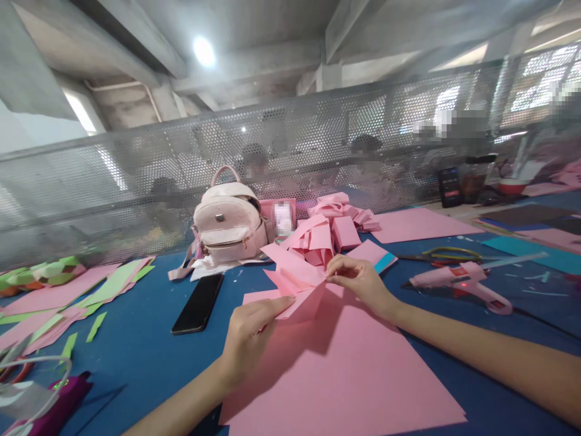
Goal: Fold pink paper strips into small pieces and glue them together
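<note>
A folded pink paper piece [297, 281] is held up just above a large pink paper sheet [345, 375] that lies on the blue table [136, 339]. My left hand [252, 333] grips the piece's lower left edge, fingers closed on it. My right hand [358, 281] pinches its right corner between thumb and fingers. Behind the piece lies a pile of folded pink paper pieces [331, 227].
A black phone [198, 303] lies left of the hands, a pink backpack [229, 224] behind it. A pink glue gun [463, 281] and scissors [449, 254] lie to the right. Green and pink paper scraps [68, 297] cover the left. A perforated metal screen [318, 139] backs the table.
</note>
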`<state>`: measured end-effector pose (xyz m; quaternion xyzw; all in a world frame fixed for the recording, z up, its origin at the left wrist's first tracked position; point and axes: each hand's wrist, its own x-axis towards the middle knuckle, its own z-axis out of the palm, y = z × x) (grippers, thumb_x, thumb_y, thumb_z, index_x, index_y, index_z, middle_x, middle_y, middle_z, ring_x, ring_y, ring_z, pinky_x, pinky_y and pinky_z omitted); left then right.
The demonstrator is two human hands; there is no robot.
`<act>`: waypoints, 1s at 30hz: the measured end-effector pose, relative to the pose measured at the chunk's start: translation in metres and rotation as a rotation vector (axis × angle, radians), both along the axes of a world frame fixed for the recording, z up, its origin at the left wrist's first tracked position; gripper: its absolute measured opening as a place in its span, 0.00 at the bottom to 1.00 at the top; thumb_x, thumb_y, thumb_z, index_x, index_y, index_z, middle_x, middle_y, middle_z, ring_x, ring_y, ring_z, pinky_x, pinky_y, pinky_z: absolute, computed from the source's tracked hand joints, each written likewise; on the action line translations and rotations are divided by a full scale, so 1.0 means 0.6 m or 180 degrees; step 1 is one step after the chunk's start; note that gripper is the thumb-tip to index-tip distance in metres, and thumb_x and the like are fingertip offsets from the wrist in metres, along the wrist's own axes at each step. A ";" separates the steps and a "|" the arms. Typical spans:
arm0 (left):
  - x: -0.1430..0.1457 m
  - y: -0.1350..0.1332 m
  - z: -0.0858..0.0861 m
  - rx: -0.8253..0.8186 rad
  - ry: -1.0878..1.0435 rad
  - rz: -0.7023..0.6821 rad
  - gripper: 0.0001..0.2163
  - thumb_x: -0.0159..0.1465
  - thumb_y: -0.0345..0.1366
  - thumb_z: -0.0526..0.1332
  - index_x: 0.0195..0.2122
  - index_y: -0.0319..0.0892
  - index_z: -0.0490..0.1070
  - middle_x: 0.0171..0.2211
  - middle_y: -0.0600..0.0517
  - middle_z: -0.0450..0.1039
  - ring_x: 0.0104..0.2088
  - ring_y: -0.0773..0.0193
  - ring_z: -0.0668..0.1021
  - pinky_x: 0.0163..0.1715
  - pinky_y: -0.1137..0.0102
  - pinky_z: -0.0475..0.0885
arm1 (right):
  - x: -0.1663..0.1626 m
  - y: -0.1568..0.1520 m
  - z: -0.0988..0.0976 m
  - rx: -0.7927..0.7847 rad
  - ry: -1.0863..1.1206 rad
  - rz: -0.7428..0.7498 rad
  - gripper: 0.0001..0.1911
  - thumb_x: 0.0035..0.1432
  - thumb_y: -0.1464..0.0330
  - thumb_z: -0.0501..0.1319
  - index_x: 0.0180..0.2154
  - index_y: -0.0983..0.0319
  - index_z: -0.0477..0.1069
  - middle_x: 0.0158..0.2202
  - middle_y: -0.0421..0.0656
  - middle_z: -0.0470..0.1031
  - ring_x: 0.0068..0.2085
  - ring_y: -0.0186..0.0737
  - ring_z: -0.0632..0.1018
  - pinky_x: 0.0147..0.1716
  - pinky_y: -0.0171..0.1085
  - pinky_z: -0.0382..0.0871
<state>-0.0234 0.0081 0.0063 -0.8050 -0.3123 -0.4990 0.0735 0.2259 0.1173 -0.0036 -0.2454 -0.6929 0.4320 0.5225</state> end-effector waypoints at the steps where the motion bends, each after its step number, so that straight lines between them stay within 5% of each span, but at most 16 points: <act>1: -0.001 0.001 0.001 0.0043 0.0029 -0.0010 0.15 0.65 0.20 0.57 0.48 0.40 0.77 0.39 0.48 0.84 0.38 0.65 0.85 0.36 0.77 0.78 | -0.001 -0.001 -0.001 -0.0057 -0.0012 -0.0007 0.11 0.50 0.61 0.73 0.30 0.60 0.77 0.31 0.41 0.75 0.34 0.39 0.74 0.36 0.39 0.70; 7: -0.006 -0.011 0.020 0.0711 0.0940 0.0083 0.13 0.69 0.23 0.55 0.49 0.39 0.76 0.47 0.49 0.81 0.50 0.62 0.81 0.50 0.69 0.75 | -0.008 -0.014 -0.009 -0.0437 -0.0330 0.0458 0.33 0.49 0.59 0.74 0.55 0.55 0.67 0.52 0.47 0.73 0.47 0.45 0.76 0.44 0.42 0.73; 10: 0.004 -0.027 0.026 0.1130 0.1637 0.0293 0.13 0.70 0.25 0.54 0.49 0.38 0.76 0.50 0.49 0.80 0.50 0.58 0.81 0.52 0.65 0.73 | -0.015 -0.028 -0.014 -0.0591 -0.0397 0.0948 0.40 0.52 0.50 0.70 0.62 0.53 0.60 0.64 0.50 0.61 0.55 0.49 0.73 0.53 0.47 0.70; 14: 0.031 -0.044 0.010 0.1231 0.2064 0.0362 0.16 0.69 0.24 0.49 0.49 0.34 0.76 0.49 0.46 0.80 0.47 0.55 0.82 0.49 0.61 0.75 | -0.024 -0.045 -0.026 -0.0859 -0.0548 0.1247 0.52 0.48 0.47 0.71 0.67 0.53 0.50 0.68 0.53 0.54 0.60 0.54 0.70 0.58 0.51 0.67; 19: 0.061 -0.056 -0.007 0.0634 0.2310 -0.0084 0.14 0.71 0.32 0.52 0.54 0.36 0.72 0.53 0.47 0.78 0.50 0.59 0.80 0.42 0.67 0.77 | -0.024 -0.049 -0.037 -0.0776 -0.0884 0.0599 0.40 0.56 0.53 0.68 0.65 0.56 0.56 0.60 0.51 0.68 0.59 0.54 0.72 0.58 0.52 0.68; 23: 0.053 -0.053 0.008 0.0316 0.1624 -0.0341 0.12 0.71 0.37 0.57 0.51 0.39 0.71 0.45 0.48 0.80 0.43 0.62 0.79 0.44 0.67 0.75 | -0.021 -0.040 -0.041 -0.0642 -0.0987 0.0211 0.34 0.57 0.54 0.67 0.60 0.57 0.62 0.58 0.49 0.71 0.58 0.55 0.72 0.59 0.53 0.66; 26: 0.032 -0.037 0.017 0.0174 0.0415 0.0363 0.05 0.66 0.33 0.63 0.43 0.44 0.71 0.35 0.51 0.76 0.35 0.64 0.76 0.38 0.68 0.72 | -0.020 -0.035 -0.042 -0.0628 -0.0944 0.0302 0.33 0.56 0.56 0.68 0.59 0.57 0.63 0.55 0.49 0.73 0.56 0.55 0.74 0.57 0.53 0.69; 30: 0.013 -0.007 0.001 -0.0881 -0.0824 0.0887 0.23 0.58 0.37 0.71 0.52 0.46 0.64 0.49 0.46 0.70 0.48 0.54 0.75 0.43 0.61 0.73 | -0.021 -0.033 -0.042 -0.0495 -0.0915 0.0272 0.33 0.54 0.56 0.69 0.58 0.57 0.66 0.54 0.49 0.74 0.57 0.56 0.73 0.57 0.53 0.69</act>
